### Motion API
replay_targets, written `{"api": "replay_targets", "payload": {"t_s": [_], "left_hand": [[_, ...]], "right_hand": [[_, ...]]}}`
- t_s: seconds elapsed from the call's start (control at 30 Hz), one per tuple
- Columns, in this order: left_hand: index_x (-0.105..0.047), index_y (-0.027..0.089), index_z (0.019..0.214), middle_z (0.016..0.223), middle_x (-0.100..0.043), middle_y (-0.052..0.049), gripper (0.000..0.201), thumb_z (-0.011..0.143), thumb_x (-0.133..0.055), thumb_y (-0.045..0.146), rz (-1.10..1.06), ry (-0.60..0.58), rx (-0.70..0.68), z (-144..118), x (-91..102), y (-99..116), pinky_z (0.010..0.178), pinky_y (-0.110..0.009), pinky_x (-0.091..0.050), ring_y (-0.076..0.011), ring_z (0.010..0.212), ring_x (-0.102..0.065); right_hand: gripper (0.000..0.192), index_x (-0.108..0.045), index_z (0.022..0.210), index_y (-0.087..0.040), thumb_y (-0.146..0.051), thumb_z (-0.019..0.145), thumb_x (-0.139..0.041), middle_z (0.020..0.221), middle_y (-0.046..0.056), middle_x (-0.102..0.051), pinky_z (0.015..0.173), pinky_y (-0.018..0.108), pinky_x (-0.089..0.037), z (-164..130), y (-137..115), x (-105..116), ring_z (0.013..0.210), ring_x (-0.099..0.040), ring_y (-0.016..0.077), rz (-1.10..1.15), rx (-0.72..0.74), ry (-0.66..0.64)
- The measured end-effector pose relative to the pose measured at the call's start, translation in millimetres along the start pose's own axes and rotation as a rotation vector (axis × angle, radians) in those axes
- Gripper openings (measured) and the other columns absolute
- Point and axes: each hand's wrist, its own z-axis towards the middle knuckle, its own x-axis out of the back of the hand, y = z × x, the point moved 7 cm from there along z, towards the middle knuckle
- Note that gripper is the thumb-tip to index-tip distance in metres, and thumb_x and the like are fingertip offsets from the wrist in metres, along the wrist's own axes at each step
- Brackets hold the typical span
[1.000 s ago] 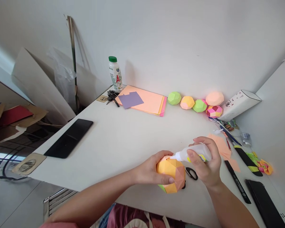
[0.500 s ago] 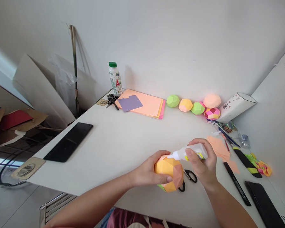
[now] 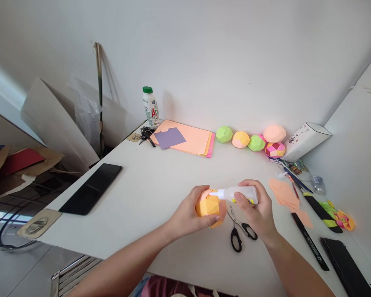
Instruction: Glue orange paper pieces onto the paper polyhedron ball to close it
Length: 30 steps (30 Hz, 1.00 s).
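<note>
My left hand [image 3: 188, 212] is wrapped round a faceted paper ball [image 3: 210, 206] in orange and peach, the thumb pressed on its near side. In my right hand [image 3: 258, 210] is a white glue bottle [image 3: 243, 194], lying almost level. Its narrow nozzle points left and meets the top of the ball, near my left fingertips; whether glue is coming out I cannot tell. Below the bottle, on the table, lie partly opened scissors [image 3: 235, 241] with black handles.
Along the wall sit several finished paper balls [image 3: 224, 135] beside a white box [image 3: 307, 141]. Peach paper pieces [image 3: 284, 194], a black marker [image 3: 311, 243] and a black case [image 3: 348, 268] lie at right. Stacked paper sheets [image 3: 194, 138], a bottle [image 3: 151, 107] and a phone [image 3: 91, 189] are further left.
Both hands have moved left and slightly up with the ball and glue bottle, uncovering more of the scissors. The nozzle stays at the ball's top.
</note>
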Motion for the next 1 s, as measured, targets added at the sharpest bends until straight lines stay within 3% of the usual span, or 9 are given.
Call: {"api": "replay_targets", "payload": {"t_s": [0.17, 0.33, 0.5, 0.7, 1.0], "left_hand": [[-0.040, 0.022, 0.128, 0.131, -0.048, -0.012, 0.067, 0.073, -0.070, 0.046, 0.235, 0.136, -0.111, 3, 18.6, 11, 0.094, -0.044, -0.048, -0.0301, 0.115, -0.053], [-0.039, 0.021, 0.127, 0.132, -0.047, -0.013, 0.064, 0.074, -0.067, 0.044, 0.353, 0.214, -0.141, 5, 28.5, 14, 0.093, -0.043, -0.048, -0.0293, 0.117, -0.052], [-0.038, 0.021, 0.128, 0.131, -0.047, -0.013, 0.062, 0.077, -0.066, 0.044, 0.438, 0.241, -0.183, 5, 28.2, 13, 0.093, -0.042, -0.049, -0.0283, 0.117, -0.052], [-0.037, 0.020, 0.129, 0.128, -0.049, -0.015, 0.062, 0.080, -0.064, 0.048, 0.578, 0.344, -0.339, 4, 28.0, 13, 0.089, -0.045, -0.052, -0.0302, 0.116, -0.053], [-0.035, 0.018, 0.132, 0.127, -0.050, -0.019, 0.067, 0.080, -0.066, 0.045, 0.803, 0.487, -0.540, 1, 30.4, 18, 0.088, -0.049, -0.053, -0.0341, 0.114, -0.054]], "right_hand": [[0.030, -0.054, 0.096, -0.021, -0.044, 0.080, -0.066, 0.060, -0.008, -0.044, 0.038, 0.019, -0.032, 3, 18, -10, 0.042, -0.035, 0.0065, 0.092, -0.174, -0.135], [0.032, -0.055, 0.102, -0.022, -0.044, 0.082, -0.065, 0.078, -0.002, -0.055, 0.046, 0.021, -0.041, 5, 27, -17, 0.055, -0.049, 0.0093, 0.103, -0.252, -0.285], [0.029, -0.058, 0.107, -0.022, -0.036, 0.082, -0.064, 0.095, 0.004, -0.063, 0.056, 0.026, -0.052, 7, 15, -14, 0.071, -0.060, 0.0152, -0.053, -0.099, -0.312], [0.028, -0.060, 0.111, -0.024, -0.025, 0.082, -0.063, 0.098, 0.006, -0.063, 0.052, 0.025, -0.052, 2, 2, -12, 0.072, -0.060, 0.0157, -0.215, 0.124, -0.313], [0.034, -0.059, 0.117, -0.026, -0.021, 0.084, -0.061, 0.108, 0.008, -0.060, 0.049, 0.027, -0.053, 10, 14, -15, 0.076, -0.062, 0.0174, -0.242, 0.228, -0.322]]}}
